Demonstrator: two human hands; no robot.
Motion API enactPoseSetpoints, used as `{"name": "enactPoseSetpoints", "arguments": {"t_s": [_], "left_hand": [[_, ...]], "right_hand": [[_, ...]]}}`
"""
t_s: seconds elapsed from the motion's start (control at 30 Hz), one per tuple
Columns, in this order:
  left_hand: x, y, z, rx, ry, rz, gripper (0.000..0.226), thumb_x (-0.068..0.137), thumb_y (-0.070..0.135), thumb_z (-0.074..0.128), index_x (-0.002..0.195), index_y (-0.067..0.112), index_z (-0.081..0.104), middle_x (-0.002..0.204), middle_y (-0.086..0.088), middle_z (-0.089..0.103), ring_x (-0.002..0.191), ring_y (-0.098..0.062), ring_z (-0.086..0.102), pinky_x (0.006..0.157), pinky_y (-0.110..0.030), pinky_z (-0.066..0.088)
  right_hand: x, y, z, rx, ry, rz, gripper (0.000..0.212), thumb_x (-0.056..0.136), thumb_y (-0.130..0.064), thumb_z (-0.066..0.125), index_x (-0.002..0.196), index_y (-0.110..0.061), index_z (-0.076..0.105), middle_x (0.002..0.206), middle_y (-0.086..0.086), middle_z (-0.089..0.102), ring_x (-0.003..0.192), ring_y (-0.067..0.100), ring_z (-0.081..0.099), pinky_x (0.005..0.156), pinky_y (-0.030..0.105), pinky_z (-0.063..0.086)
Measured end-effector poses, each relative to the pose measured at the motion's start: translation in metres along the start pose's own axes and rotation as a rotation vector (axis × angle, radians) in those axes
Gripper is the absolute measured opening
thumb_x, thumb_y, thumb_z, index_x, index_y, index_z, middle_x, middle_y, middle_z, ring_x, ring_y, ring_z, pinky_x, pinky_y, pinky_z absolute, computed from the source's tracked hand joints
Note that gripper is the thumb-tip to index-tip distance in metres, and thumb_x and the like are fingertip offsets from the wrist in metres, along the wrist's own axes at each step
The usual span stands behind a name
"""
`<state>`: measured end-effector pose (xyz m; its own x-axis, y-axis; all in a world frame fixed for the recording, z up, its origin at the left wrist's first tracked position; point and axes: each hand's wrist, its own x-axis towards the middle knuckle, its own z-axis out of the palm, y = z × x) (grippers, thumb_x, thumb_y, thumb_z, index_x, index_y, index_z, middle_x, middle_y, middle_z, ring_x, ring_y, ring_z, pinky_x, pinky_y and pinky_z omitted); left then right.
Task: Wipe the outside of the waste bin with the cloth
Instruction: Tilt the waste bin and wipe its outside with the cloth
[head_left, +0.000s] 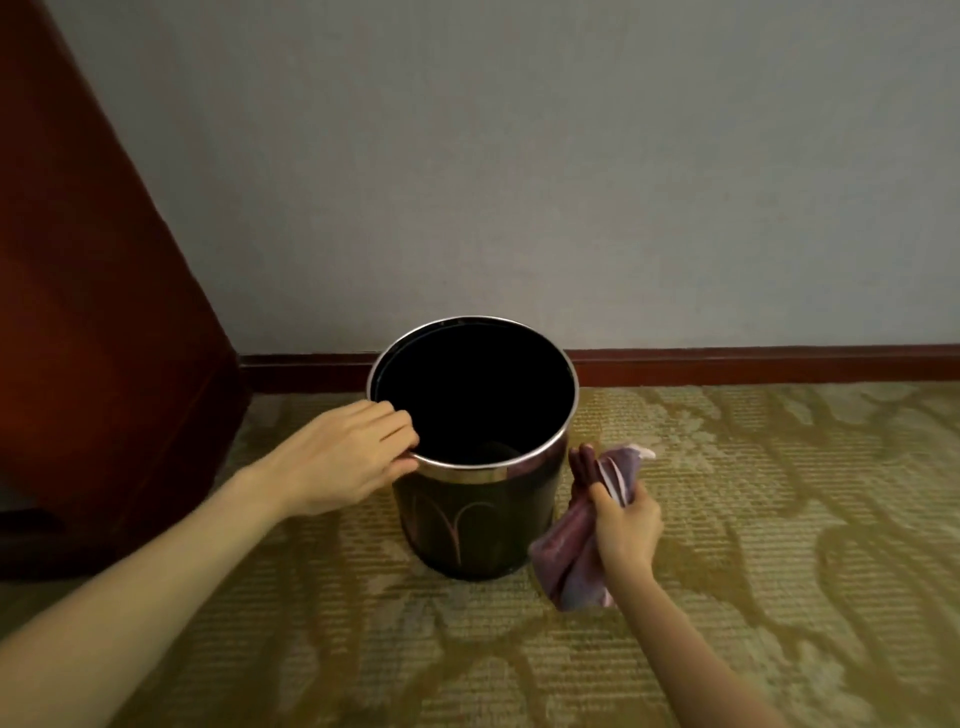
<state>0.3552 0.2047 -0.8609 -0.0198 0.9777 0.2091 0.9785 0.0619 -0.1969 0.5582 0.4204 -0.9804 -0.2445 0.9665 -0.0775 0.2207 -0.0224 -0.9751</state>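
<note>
Purple cloth (582, 540) is bunched up in the right hand (626, 530), with that grip clamped tight around its middle so one end pokes up past the fingers and the longer end hangs down toward the carpet (779, 519). The top folds of the cloth sit just beside the right wall of the bin (478, 525), right under the shiny metal band; whether it's actually touching the side there I honestly can't tell, it's super close though.

Over on the other side, the left hand (343, 457) is on the bin's rim (467, 467). Fingers are curled over the near-left edge with the tips dipping into the opening, thumb down on the outside, so that grip is closed on the rim. Bare forearm runs in from the lower left corner.

Bin itself stands upright on the carpet, roughly middle of the view, close to the wall (519, 156) and the dark red baseboard (753, 364). It's round, black or very dark on the outside with a thin curved arch pattern on the front, chrome ring around the top, and the inside looks dark. Looks like there's an inner liner edge visible at the back left of the rim.

Carpet is an olive-gold thing with a pale leafy pattern. Reddish-brown wooden furniture (104, 312) fills the left side, near the bin but not touching.
</note>
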Motion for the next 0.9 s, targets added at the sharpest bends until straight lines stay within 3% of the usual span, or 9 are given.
{"name": "enactPoseSetpoints", "arguments": {"t_s": [0.23,0.4,0.53,0.67,0.77,0.9], "left_hand": [[0.001,0.005,0.007,0.005,0.096,-0.049,0.019,0.089,0.022,0.041,0.077,0.016,0.054,0.076,0.002,0.056,0.071,-0.019,0.055,0.066,-0.03,0.046],[0.001,0.031,0.004,0.032,0.115,-0.106,0.022,0.087,0.027,0.044,0.07,0.016,0.053,0.067,0.001,0.056,0.062,-0.02,0.055,0.056,-0.03,0.043],[0.008,0.058,0.004,-0.014,0.144,-0.232,0.035,0.088,0.038,0.042,0.065,0.016,0.056,0.059,0.001,0.06,0.053,-0.019,0.06,0.051,-0.028,0.044],[0.022,0.077,0.001,-0.009,0.089,-0.344,0.045,0.091,0.044,0.034,0.069,0.016,0.062,0.06,0.0,0.066,0.052,-0.021,0.064,0.044,-0.029,0.046],[0.032,0.086,0.0,-0.001,0.052,-0.427,0.044,0.095,0.044,0.031,0.081,0.017,0.062,0.07,-0.001,0.068,0.061,-0.024,0.067,0.049,-0.029,0.039],[0.039,0.099,-0.002,0.013,0.053,-0.483,0.039,0.096,0.039,0.031,0.078,0.018,0.058,0.066,-0.001,0.065,0.06,-0.022,0.065,0.049,-0.028,0.041]], "right_hand": [[-0.011,-0.002,-0.001,-0.042,-0.029,0.019,0.003,0.079,-0.015,0.065,0.079,-0.017,0.062,0.071,-0.002,0.064,0.064,0.009,0.059,0.049,0.017,0.037],[-0.011,-0.012,0.001,-0.029,-0.018,-0.003,0.006,0.078,-0.015,0.067,0.083,-0.016,0.063,0.069,-0.006,0.063,0.061,0.001,0.055,0.042,0.004,0.036],[-0.013,-0.018,0.002,-0.01,-0.042,-0.016,0.007,0.078,-0.014,0.067,0.084,-0.016,0.064,0.071,-0.006,0.064,0.063,0.002,0.057,0.041,0.003,0.035],[-0.014,-0.023,0.004,-0.012,-0.064,-0.027,0.007,0.079,-0.012,0.066,0.085,-0.013,0.064,0.072,-0.003,0.065,0.064,0.005,0.058,0.041,0.005,0.036],[-0.013,-0.024,0.003,-0.004,-0.077,-0.023,0.006,0.079,-0.012,0.065,0.085,-0.012,0.064,0.074,0.0,0.066,0.065,0.01,0.059,0.041,0.006,0.037],[-0.012,-0.024,0.001,-0.022,-0.068,-0.017,0.008,0.08,-0.013,0.065,0.088,-0.013,0.064,0.076,0.002,0.066,0.065,0.007,0.058,0.041,0.008,0.037]]}}
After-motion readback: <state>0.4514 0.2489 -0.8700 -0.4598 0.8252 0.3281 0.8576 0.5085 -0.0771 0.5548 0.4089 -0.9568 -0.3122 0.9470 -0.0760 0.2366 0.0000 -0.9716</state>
